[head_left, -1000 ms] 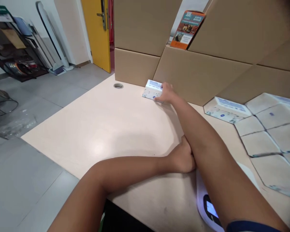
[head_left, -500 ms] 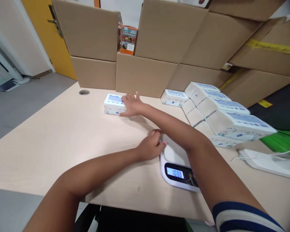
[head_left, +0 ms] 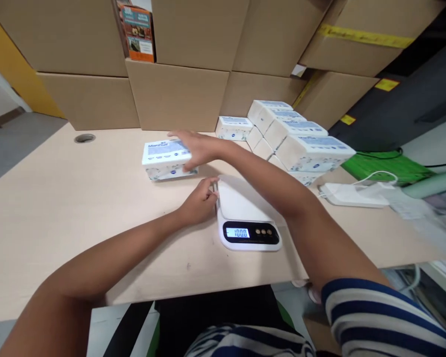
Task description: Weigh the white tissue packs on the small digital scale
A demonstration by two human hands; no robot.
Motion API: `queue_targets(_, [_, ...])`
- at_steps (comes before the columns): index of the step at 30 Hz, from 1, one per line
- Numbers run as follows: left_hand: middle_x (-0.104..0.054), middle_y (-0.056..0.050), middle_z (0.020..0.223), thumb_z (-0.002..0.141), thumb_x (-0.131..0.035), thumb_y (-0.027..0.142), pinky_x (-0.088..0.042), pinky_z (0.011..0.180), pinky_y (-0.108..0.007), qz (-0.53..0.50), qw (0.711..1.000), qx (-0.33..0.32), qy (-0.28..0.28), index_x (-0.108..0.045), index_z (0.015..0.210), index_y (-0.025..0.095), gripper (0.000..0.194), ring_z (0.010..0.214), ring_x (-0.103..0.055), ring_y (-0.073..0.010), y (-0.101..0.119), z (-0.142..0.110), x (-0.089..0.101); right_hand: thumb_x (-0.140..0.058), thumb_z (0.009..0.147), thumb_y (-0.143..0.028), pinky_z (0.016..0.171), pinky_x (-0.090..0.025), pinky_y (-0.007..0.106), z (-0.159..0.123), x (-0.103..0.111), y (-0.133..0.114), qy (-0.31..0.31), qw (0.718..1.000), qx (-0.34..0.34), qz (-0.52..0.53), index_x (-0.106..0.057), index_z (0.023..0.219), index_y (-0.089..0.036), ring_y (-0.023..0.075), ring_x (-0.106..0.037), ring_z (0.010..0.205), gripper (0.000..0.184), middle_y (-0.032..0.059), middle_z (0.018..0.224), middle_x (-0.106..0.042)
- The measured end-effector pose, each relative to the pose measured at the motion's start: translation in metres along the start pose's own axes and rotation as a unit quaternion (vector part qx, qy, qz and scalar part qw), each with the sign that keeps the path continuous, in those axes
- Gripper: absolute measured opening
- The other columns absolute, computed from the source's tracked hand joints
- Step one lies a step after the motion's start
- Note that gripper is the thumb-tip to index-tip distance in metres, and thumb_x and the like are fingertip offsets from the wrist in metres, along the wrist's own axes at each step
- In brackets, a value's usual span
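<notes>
My right hand reaches across to a white soft tissue pack with blue print. Its thumb lies on the pack's front and its fingers are behind, gripping the right end. Close to my body, my left hand is curled against the left edge of a white digital kitchen scale, fingers pinched on that edge. The lit display reads 100.0. My right forearm passes over the scale's plate and hides part of it; no object shows on the visible part.
Several more tissue packs are stacked at the right, and a single pack lies beside them. Cardboard boxes wall off the back of the table. A white power strip with a cable lies at the right. A round cable hole is at the left.
The view has shifted right and down. My right hand still has the tissue pack, now nearer the scale. The display went from about 103.8 to 100.0. My left hand stays at the scale's edge.
</notes>
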State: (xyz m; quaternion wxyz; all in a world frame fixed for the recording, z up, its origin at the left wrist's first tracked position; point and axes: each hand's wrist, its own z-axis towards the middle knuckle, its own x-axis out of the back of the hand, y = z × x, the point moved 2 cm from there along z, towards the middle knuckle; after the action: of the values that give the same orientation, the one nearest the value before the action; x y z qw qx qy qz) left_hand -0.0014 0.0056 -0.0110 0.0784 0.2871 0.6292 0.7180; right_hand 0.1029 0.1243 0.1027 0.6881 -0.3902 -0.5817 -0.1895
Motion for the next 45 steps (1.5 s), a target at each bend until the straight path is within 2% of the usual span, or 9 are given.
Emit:
queue_targets(5, [-0.068, -0.006, 0.097, 0.09, -0.064, 0.022, -0.06, 0.107, -0.053, -0.03, 0.997, -0.066, 0.005, -0.073, 0.119, 0.025, 0.031, 0.099, -0.065, -0.0296, 0.002, 0.003, -0.001, -0.1, 0.074, -0.064, 0.139, -0.045, 0.066, -0.165, 0.028, 0.041, 0.077, 0.992, -0.071, 0.07, -0.039, 0.181, -0.036, 0.0485, -0.048, 0.169, 0.126, 0.011, 0.187, -0.045])
queue_targets(8, [-0.074, -0.008, 0.11, 0.088, -0.063, 0.019, -0.063, 0.106, -0.054, -0.049, 0.997, -0.061, -0.003, -0.069, 0.123, 0.026, 0.036, 0.098, -0.067, -0.027, 0.002, 0.002, -0.001, -0.099, 0.077, -0.068, 0.137, -0.049, 0.067, -0.241, 0.016, 0.056, 0.143, 0.981, -0.116, 0.056, -0.038, 0.18, -0.04, 0.0472, -0.05, 0.168, 0.123, 0.011, 0.183, -0.049])
queue_targets(10, [-0.076, -0.01, 0.131, 0.088, -0.061, 0.018, -0.063, 0.107, -0.053, -0.041, 0.998, -0.054, 0.004, -0.066, 0.128, 0.026, 0.041, 0.098, -0.068, -0.0236, 0.001, 0.001, 0.0, -0.095, 0.082, -0.069, 0.137, -0.05, 0.068, -0.266, 0.001, 0.059, 0.141, 0.983, -0.109, 0.045, -0.047, 0.174, -0.04, 0.0463, -0.054, 0.165, 0.108, 0.0121, 0.177, -0.055])
queue_targets(14, [-0.069, -0.01, 0.156, 0.091, -0.06, 0.02, -0.064, 0.108, -0.049, -0.024, 0.998, -0.058, 0.005, -0.066, 0.128, 0.025, 0.039, 0.099, -0.069, -0.0195, -0.003, 0.001, 0.0, -0.086, 0.092, -0.069, 0.137, -0.049, 0.074, -0.275, -0.024, 0.063, 0.122, 0.989, -0.074, 0.036, -0.055, 0.169, -0.044, 0.0447, -0.053, 0.166, 0.087, 0.01, 0.175, -0.057])
queue_targets(19, [-0.073, -0.011, 0.148, 0.098, -0.06, 0.023, -0.063, 0.114, -0.054, -0.016, 0.999, -0.035, 0.007, -0.068, 0.144, 0.026, 0.047, 0.109, -0.074, -0.0237, -0.005, -0.001, 0.0, -0.081, 0.101, -0.064, 0.138, -0.046, 0.077, -0.278, -0.035, 0.061, 0.181, 0.983, -0.031, 0.016, -0.054, 0.172, -0.054, 0.0417, -0.048, 0.173, 0.076, 0.0057, 0.184, -0.051])
queue_targets(24, [-0.063, -0.009, 0.172, 0.105, -0.057, 0.023, -0.041, 0.145, -0.061, 0.018, 0.998, -0.057, 0.012, -0.077, 0.143, 0.027, 0.043, 0.165, -0.055, -0.0294, 0.003, -0.004, 0.003, -0.078, 0.103, -0.061, 0.144, -0.036, 0.078, -0.286, -0.035, 0.053, 0.187, 0.981, -0.051, 0.019, -0.064, 0.165, -0.053, 0.0411, -0.036, 0.18, 0.064, -0.0015, 0.19, -0.045])
queue_targets(26, [-0.06, -0.005, 0.177, 0.106, -0.056, 0.023, -0.038, 0.148, -0.06, 0.035, 0.997, -0.068, 0.003, -0.079, 0.142, 0.029, 0.043, 0.172, -0.048, -0.0276, 0.005, -0.004, 0.003, -0.079, 0.102, -0.061, 0.145, -0.034, 0.078, -0.286, -0.033, 0.051, 0.184, 0.981, -0.059, 0.032, -0.067, 0.163, -0.053, 0.0409, -0.035, 0.181, 0.063, -0.004, 0.19, -0.045])
queue_targets(38, [-0.056, -0.003, 0.181, 0.108, -0.054, 0.015, -0.05, 0.139, -0.062, 0.065, 0.996, -0.06, 0.002, -0.081, 0.149, 0.032, 0.052, 0.17, -0.05, -0.032, 0.01, -0.005, 0.002, -0.076, 0.092, -0.083, 0.142, -0.023, 0.087, -0.278, -0.032, 0.046, 0.199, 0.971, -0.13, 0.016, -0.077, 0.148, -0.047, 0.0512, -0.02, 0.183, 0.067, -0.0067, 0.192, -0.04])
queue_targets(45, [-0.054, -0.008, 0.182, 0.11, -0.053, 0.014, -0.056, 0.133, -0.063, 0.046, 0.998, -0.038, 0.017, -0.079, 0.151, 0.028, 0.05, 0.161, -0.058, -0.034, 0.011, -0.006, -0.002, -0.055, 0.077, -0.112, 0.136, -0.031, 0.087, -0.279, -0.042, 0.053, 0.287, 0.945, -0.152, -0.036, -0.074, 0.15, -0.046, 0.0603, -0.023, 0.179, 0.1, -0.0013, 0.186, -0.048])
